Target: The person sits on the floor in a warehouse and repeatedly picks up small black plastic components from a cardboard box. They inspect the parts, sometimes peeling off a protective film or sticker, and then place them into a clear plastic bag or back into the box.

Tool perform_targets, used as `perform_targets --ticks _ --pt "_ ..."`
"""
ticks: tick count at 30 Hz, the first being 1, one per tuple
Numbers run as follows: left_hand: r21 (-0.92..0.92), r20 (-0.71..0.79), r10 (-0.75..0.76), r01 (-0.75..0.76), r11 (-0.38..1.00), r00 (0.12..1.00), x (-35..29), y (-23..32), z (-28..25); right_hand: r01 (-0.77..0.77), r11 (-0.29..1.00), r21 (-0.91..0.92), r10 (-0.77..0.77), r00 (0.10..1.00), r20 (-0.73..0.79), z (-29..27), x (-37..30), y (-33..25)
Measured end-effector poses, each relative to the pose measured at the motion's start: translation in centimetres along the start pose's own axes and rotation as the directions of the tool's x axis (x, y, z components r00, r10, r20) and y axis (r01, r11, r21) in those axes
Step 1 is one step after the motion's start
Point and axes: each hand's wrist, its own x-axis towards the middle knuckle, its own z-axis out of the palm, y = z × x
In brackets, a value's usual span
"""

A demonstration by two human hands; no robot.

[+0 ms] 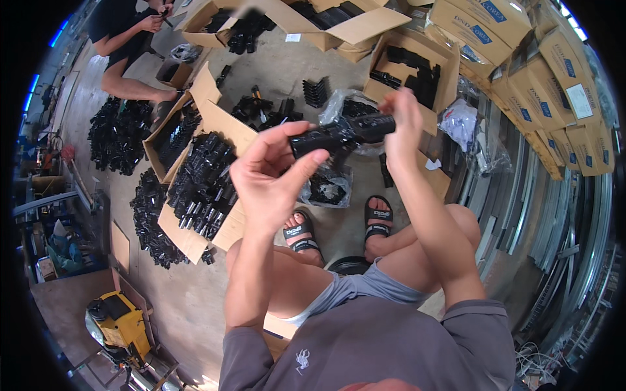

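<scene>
My left hand (270,166) grips one end of a glossy black tube-shaped part (345,133) between thumb and fingers. The part is held nearly level above the floor, with a narrower middle and something dark hanging below it. At its right end is my right hand (403,120), the palm side against or close to that end. Motion smears its fingers, so their grip is unclear. Beneath the part lie clear plastic bags (326,189) with black pieces inside. An open carton (238,133) heaped with similar black parts (202,176) stands left of my left hand.
More black parts (120,133) pile up on the floor at left. Open cartons (424,75) stand ahead. Stacked closed boxes (521,98) and long metal profiles (515,208) line the right. A yellow machine (124,322) sits lower left; another person (127,45) works at upper left.
</scene>
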Motion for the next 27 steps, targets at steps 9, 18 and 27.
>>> perform_targets --ticks 9,18,27 --pt "0.469 -0.033 -0.035 0.047 0.882 0.999 1.4 0.8 -1.2 -0.048 0.258 -0.965 0.427 0.902 0.069 -7.0 6.7 20.1" --pt "0.665 -0.060 -0.149 0.150 0.731 0.987 2.1 0.8 -0.9 0.341 -0.107 -0.934 0.617 0.759 0.207 -7.1 6.1 28.5" --pt "0.682 -0.006 -0.146 0.111 0.723 0.989 2.2 0.7 -1.8 0.423 -0.137 -0.896 0.739 0.646 0.192 -6.8 7.2 29.2"
